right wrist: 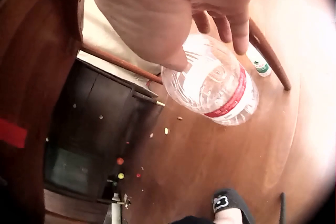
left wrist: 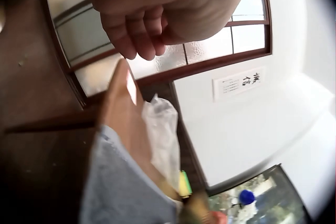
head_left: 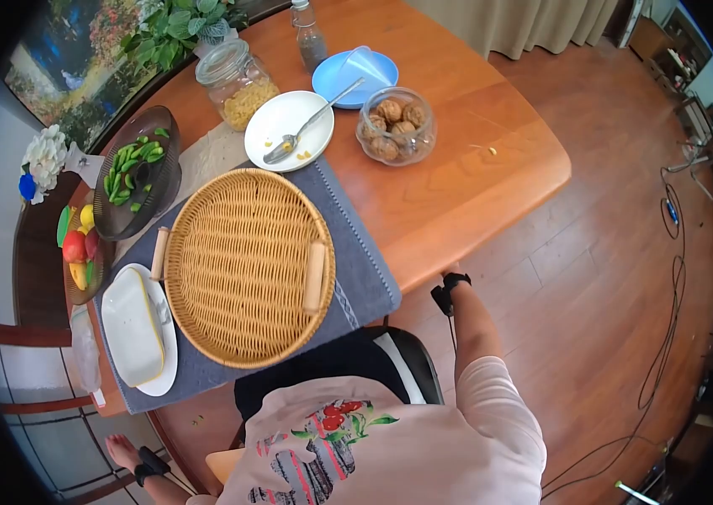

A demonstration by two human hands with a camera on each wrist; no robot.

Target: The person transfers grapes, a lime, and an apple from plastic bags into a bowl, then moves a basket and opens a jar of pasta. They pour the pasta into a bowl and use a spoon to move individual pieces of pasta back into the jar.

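Both arms hang down at the person's sides. My left hand [head_left: 124,452] is low beside the table's left end; the left wrist view shows its loosely bent fingers with nothing in them. My right hand [right wrist: 173,14] hangs below the table's right edge, mostly hidden in the head view. Its thumb and relaxed fingers overlap the top of a clear plastic bottle [right wrist: 231,100] with a red and white label in the right wrist view. On the table a round wicker tray [head_left: 243,269] with wooden handles lies on a blue-grey cloth [head_left: 373,290].
White dishes [head_left: 133,328] sit left of the tray, below a dark bowl [head_left: 133,220] of green pieces and a fruit basket [head_left: 79,293]. Behind are a white plate [head_left: 268,126] with a fork, a pasta jar [head_left: 230,71], blue plate [head_left: 386,71] and walnut bowl [head_left: 371,151].
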